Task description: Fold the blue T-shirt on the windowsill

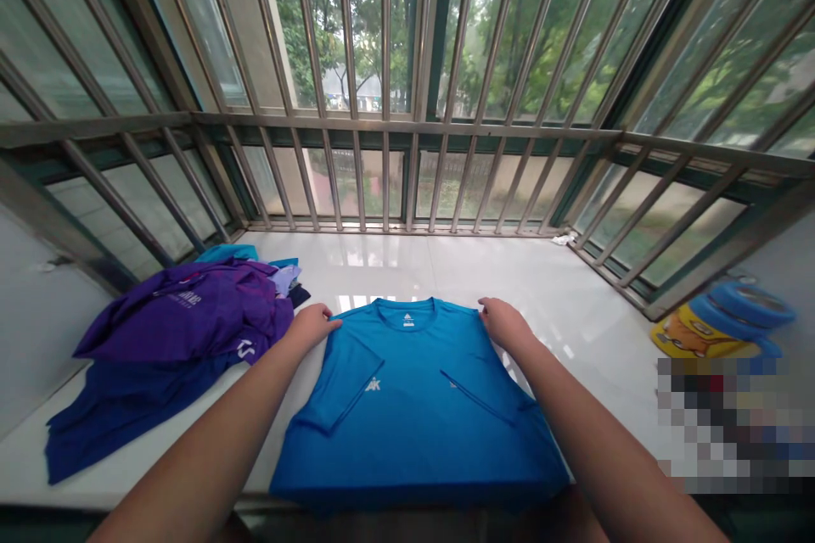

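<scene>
Left hand (309, 327), right hand (505, 324) well apart on shoulders of blue T-shirt (407, 407), grip unclear; purple shirts (184, 314) just beside left hand, on white ledge (407, 267).

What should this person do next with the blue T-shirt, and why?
Probably fold the collar end down toward the hem. The left hand and right hand are at the shoulders of the blue T-shirt, which lies flat on the white ledge, and its sleeves look folded inward.

Bright blue T-shirt (413, 416), white logo (373, 384) on it, purple shirt (184, 314) and navy shirt (127, 420) left of it, yellow-and-blue object (719, 322) right of it
</scene>
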